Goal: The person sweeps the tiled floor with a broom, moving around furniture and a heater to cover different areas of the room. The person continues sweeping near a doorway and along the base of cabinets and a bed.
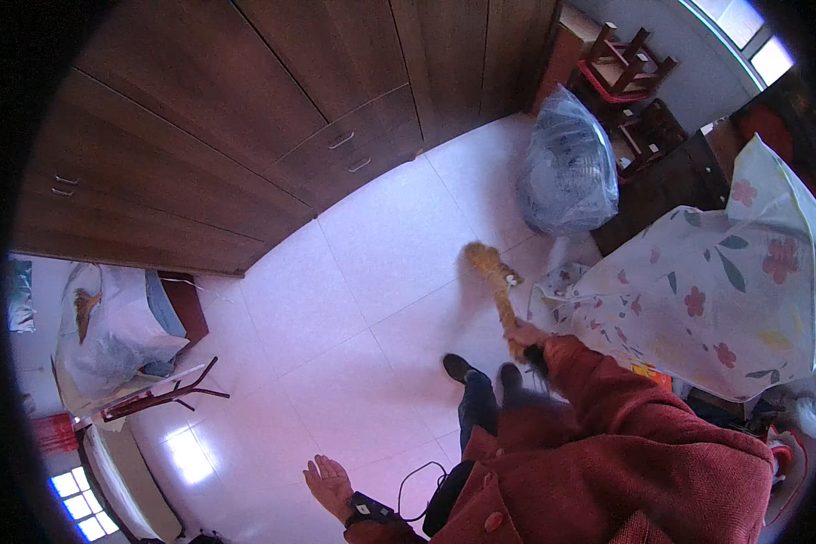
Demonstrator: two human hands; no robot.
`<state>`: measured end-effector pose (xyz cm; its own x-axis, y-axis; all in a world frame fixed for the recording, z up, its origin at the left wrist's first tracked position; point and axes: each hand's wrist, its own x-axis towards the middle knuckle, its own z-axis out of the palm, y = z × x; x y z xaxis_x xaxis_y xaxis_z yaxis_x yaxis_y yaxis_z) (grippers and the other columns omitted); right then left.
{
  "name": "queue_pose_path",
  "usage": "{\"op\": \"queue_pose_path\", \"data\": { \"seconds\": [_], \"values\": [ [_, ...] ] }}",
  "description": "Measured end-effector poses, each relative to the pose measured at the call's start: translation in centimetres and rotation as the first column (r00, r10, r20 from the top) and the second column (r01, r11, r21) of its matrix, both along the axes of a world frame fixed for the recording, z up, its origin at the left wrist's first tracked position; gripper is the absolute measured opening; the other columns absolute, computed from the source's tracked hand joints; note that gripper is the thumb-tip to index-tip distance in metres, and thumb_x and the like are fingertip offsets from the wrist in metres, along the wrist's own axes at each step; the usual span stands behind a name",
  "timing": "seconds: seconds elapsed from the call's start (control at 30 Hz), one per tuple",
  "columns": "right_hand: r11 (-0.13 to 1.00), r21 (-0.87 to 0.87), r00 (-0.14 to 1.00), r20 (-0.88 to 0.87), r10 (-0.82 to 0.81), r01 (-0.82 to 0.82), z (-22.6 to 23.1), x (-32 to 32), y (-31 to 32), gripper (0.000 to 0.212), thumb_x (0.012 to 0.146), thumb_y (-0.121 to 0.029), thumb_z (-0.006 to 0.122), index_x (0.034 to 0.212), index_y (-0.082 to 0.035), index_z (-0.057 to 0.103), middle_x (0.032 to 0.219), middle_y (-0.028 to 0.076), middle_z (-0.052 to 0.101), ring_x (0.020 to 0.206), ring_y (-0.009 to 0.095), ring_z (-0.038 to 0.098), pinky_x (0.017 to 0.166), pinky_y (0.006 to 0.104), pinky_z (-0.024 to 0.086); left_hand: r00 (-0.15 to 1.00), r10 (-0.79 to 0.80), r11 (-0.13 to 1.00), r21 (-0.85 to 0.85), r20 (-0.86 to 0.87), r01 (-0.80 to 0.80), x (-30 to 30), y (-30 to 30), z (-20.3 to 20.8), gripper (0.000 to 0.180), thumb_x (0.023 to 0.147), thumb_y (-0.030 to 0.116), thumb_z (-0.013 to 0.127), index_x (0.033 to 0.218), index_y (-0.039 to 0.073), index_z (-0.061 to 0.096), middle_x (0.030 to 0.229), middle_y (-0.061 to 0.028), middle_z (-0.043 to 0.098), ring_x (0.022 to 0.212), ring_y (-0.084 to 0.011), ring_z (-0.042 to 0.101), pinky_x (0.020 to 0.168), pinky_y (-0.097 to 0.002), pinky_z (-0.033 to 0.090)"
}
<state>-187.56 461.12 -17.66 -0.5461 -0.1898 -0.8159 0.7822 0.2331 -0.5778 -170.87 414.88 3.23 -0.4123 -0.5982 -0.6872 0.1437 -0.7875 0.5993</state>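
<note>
My right hand (524, 335), at the end of a red sleeve, is closed around a long, furry tan thing (491, 267). It hangs out over the floor, with a thicker far end and a small white and dark patch on its side. I cannot make out what kind of thing it is. Low in the picture my left hand (329, 483) is held palm up with its fingers apart and nothing in it. A dark band with a box sits at that wrist, and a black cable loops beside it.
Brown wooden cabinets (245, 118) line the far side. A fan wrapped in clear plastic (571, 168) and stacked stools (630, 68) stand at the far right. Nearer on the right is a flowered cloth cover (689, 290). A dark coat stand (177, 392) and bagged things (118, 317) are at left.
</note>
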Motion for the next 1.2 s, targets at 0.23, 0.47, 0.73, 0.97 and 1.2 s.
{"op": "queue_pose_path", "data": {
  "seconds": [0.23, 0.47, 0.73, 0.97, 1.2],
  "values": [
    [0.898, -0.112, 0.904, -0.024, 0.426, -0.426, 1.0, 0.0, -5.7, 0.044, 0.068, -0.033, 0.057, 0.102, -0.007, 0.048, 0.089, 0.01, 0.056, 0.079, 0.021, 0.052, 0.067, 0.0331, 0.043, 0.999, 0.049, 0.998, 0.026, 0.008, -0.05, -3.7, -3.5, -0.7, 0.038, 0.08, 0.029, 0.053, 0.11, 0.008, 0.045, 0.109, -0.0092, 0.049, 0.095, -0.0198, 0.049, 0.078, -0.0345, 0.044],
    [0.928, -0.241, 0.956, -0.005, 0.292, -0.285, 5.9, -4.3, -8.6, 0.038, 0.075, -0.03, 0.052, 0.104, -0.006, 0.048, 0.076, 0.006, 0.054, 0.063, 0.015, 0.053, 0.056, 0.0287, 0.043, 0.999, -0.009, 1.0, 0.004, 0.042, 0.009, -9.3, -4.2, -0.9, 0.041, 0.08, 0.03, 0.052, 0.112, 0.007, 0.043, 0.111, -0.0092, 0.047, 0.098, -0.019, 0.047, 0.079, -0.0324, 0.043],
    [0.865, -0.319, 0.921, 0.124, -0.368, 0.389, 5.4, -18.0, -2.8, 0.034, 0.077, -0.023, 0.047, 0.106, -0.004, 0.046, 0.078, 0.009, 0.056, 0.06, 0.021, 0.055, 0.05, 0.0314, 0.046, 0.996, 0.02, 0.999, -0.052, 0.082, -0.015, -14.7, -3.5, -1.2, 0.033, 0.078, 0.029, 0.054, 0.102, 0.007, 0.05, 0.098, -0.0114, 0.056, 0.089, -0.022, 0.055, 0.074, -0.0348, 0.045],
    [0.643, -0.342, 0.718, 0.167, -0.676, 0.685, 1.7, -38.3, 7.7, 0.034, 0.081, -0.033, 0.042, 0.092, -0.001, 0.047, 0.07, 0.011, 0.055, 0.053, 0.023, 0.054, 0.046, 0.0327, 0.045, 0.976, 0.078, 0.983, -0.18, 0.204, -0.041, -24.0, 1.4, -1.3, 0.04, 0.078, 0.031, 0.054, 0.108, 0.007, 0.046, 0.1, -0.0127, 0.054, 0.09, -0.0223, 0.053, 0.072, -0.0347, 0.047],
    [0.481, -0.266, 0.53, 0.16, -0.833, 0.836, -2.6, -53.8, 14.4, 0.02, 0.077, -0.024, 0.047, 0.084, -0.007, 0.043, 0.055, 0.011, 0.048, 0.041, 0.023, 0.048, 0.035, 0.0337, 0.04, 0.941, 0.109, 0.992, -0.092, 0.319, -0.084, -32.0, 5.8, 0.7, 0.028, 0.082, 0.028, 0.049, 0.099, 0.007, 0.051, 0.092, -0.0112, 0.058, 0.078, -0.0222, 0.057, 0.071, -0.0339, 0.048]
  ]
}}
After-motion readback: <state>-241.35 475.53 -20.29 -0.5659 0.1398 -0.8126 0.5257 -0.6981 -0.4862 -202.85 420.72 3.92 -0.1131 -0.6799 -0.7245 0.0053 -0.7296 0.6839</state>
